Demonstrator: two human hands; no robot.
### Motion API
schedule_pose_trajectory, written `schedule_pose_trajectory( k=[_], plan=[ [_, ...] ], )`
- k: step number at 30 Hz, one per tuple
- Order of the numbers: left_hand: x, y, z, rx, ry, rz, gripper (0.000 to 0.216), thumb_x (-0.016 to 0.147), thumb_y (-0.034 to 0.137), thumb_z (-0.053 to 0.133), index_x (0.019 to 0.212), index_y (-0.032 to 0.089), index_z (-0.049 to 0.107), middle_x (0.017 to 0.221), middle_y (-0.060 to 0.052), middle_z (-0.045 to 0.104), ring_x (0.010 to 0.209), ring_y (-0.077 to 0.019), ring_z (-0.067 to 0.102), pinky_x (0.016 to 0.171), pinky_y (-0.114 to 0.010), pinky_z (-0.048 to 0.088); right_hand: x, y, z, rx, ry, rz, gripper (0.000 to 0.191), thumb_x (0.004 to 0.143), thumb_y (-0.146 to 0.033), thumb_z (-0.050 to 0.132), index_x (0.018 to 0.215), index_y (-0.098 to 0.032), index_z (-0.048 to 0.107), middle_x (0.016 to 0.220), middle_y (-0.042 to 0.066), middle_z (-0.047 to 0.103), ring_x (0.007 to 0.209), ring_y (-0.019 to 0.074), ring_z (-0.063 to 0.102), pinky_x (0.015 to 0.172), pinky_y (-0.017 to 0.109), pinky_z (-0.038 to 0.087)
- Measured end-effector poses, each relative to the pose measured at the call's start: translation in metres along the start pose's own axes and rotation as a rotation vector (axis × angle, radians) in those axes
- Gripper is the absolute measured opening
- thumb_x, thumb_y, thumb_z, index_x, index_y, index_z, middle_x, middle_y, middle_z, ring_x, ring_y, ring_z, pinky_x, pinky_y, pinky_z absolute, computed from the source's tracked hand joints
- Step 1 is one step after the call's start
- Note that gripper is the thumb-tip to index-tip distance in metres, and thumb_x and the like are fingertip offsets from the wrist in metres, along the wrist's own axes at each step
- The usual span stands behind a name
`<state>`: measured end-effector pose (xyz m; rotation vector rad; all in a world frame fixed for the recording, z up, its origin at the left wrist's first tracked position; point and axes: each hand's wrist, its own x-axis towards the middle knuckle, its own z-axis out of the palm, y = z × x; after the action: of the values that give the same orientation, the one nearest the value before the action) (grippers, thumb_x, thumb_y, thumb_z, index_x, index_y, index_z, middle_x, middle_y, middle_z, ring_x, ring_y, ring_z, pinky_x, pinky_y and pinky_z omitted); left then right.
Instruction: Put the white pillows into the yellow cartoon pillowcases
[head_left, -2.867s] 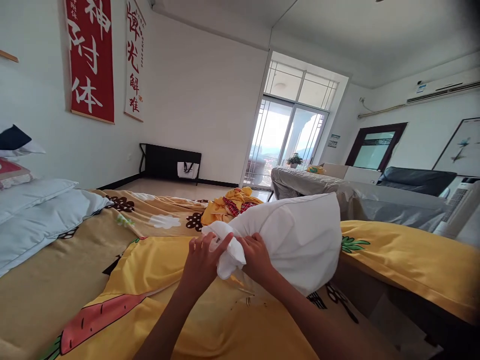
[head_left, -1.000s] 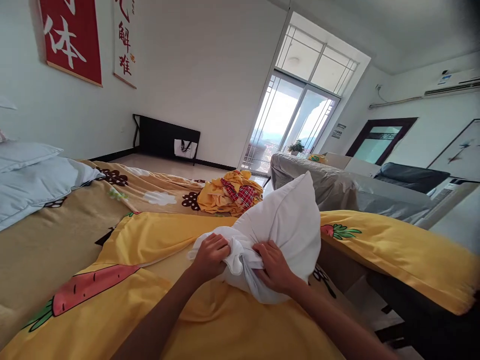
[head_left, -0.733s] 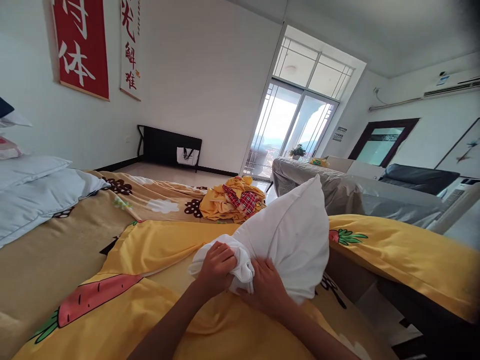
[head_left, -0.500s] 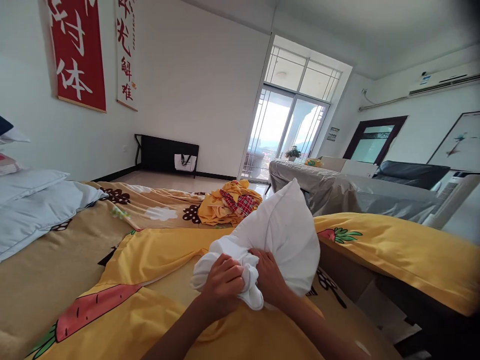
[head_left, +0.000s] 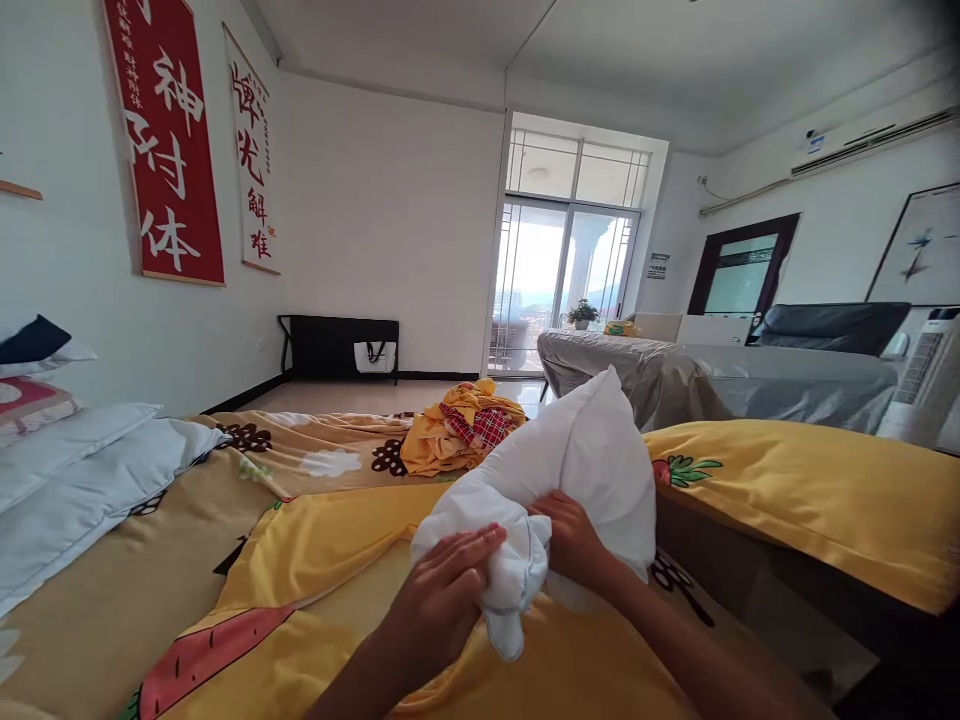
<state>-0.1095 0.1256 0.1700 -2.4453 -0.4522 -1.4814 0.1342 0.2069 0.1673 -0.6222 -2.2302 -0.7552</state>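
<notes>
A white pillow (head_left: pixel 600 450) stands tilted in front of me, its near end bunched and folded. My left hand (head_left: pixel 450 590) presses against the left side of that bunch, fingers straighter and held together, the thumb hidden. Wrapped around a fold on the other side is my right hand (head_left: pixel 574 535), its fingertips partly hidden in the fabric. Beneath the pillow lies a yellow pillowcase (head_left: pixel 337 540) with a red carrot print, spread over the patterned bedding.
A crumpled heap of yellow and red plaid cloth (head_left: pixel 465 430) lies farther back on the bed. White pillows (head_left: pixel 105 480) are stacked at left. At right rests a yellow carrot-print pillow (head_left: pixel 795 490). Behind it stands a plastic-covered table (head_left: pixel 712 380).
My left hand's fingers have straightened from a tighter curl over the bunched end. The folded end has spread rounder between both hands. The view has tilted upward and levelled.
</notes>
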Motion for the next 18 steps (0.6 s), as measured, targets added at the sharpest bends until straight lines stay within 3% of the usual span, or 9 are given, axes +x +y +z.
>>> schedule_pose_trajectory(
  k=[2,4,7,10,13,18],
  plan=[
    [-0.012,-0.008,-0.02,0.124,0.031,-0.174,0.027,0.087,0.011,0.05,0.113,0.019,0.051,0.135,-0.015,0.054,0.127,-0.0192,0.048,0.102,-0.032,0.046,0.02,0.02,-0.014,-0.005,-0.131,0.056,0.022,0.078,-0.012,0.05,0.057,-0.019,0.052,0.055,0.002,0.058,0.053,0.0137,0.049,0.062,0.029,0.033],
    [-0.033,-0.015,-0.036,0.17,-0.03,-0.374,0.03,0.089,0.016,0.05,0.118,0.021,0.05,0.133,-0.013,0.056,0.123,-0.019,0.053,0.099,-0.033,0.048,0.045,0.039,-0.031,-0.012,-0.346,0.138,0.017,0.07,-0.01,0.055,0.055,-0.018,0.053,0.059,0.004,0.062,0.057,0.0149,0.053,0.064,0.028,0.034],
    [-0.075,-0.018,-0.04,0.086,-0.392,-0.655,0.028,0.088,0.023,0.049,0.115,0.023,0.055,0.125,-0.009,0.063,0.116,-0.0199,0.058,0.098,-0.036,0.049,0.085,0.056,-0.053,-0.105,-0.581,0.224,0.011,0.07,-0.01,0.057,0.061,-0.016,0.061,0.071,0.01,0.066,0.069,0.0191,0.058,0.063,0.027,0.034],
    [-0.107,-0.013,-0.02,-0.051,-0.715,-0.828,0.044,0.084,0.028,0.053,0.127,0.02,0.052,0.136,-0.011,0.055,0.127,-0.0233,0.049,0.107,-0.04,0.04,0.12,0.054,-0.064,-0.19,-0.696,0.192,0.011,0.076,-0.015,0.059,0.068,-0.014,0.066,0.072,0.011,0.066,0.069,0.0189,0.058,0.061,0.028,0.031],
    [-0.119,-0.01,0.01,-0.168,-0.822,-0.864,0.057,0.084,0.035,0.051,0.138,0.019,0.042,0.144,-0.011,0.046,0.133,-0.0245,0.04,0.112,-0.042,0.031,0.151,0.039,-0.074,-0.218,-0.724,0.123,0.012,0.076,-0.013,0.06,0.066,-0.012,0.066,0.067,0.009,0.065,0.062,0.0155,0.054,0.061,0.029,0.029],
    [-0.121,-0.011,0.041,-0.29,-0.906,-0.75,0.063,0.081,0.042,0.056,0.138,0.02,0.041,0.145,-0.013,0.043,0.134,-0.0302,0.038,0.111,-0.049,0.028,0.196,0.014,-0.072,-0.134,-0.748,0.037,0.007,0.073,-0.01,0.063,0.07,-0.014,0.066,0.067,0.005,0.064,0.06,0.0144,0.054,0.063,0.03,0.033]
  ],
)
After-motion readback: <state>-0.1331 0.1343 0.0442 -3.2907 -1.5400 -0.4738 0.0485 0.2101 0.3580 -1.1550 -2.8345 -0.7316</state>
